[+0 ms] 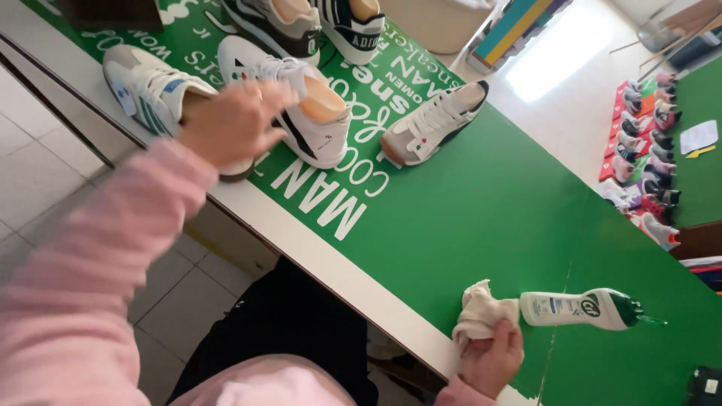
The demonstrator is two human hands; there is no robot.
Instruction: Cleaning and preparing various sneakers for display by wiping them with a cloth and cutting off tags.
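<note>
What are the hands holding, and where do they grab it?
The right hand clutches a crumpled cloth by its lower end. The left hand reaches over a white sneaker; its grip cannot be told.

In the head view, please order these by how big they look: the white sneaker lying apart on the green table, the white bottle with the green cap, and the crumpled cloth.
1. White sneaker
2. White bottle, only slightly shorter, and it lies nearer the camera, so these two are uncertain
3. Crumpled cloth, clearly smallest, held in the right hand
</note>
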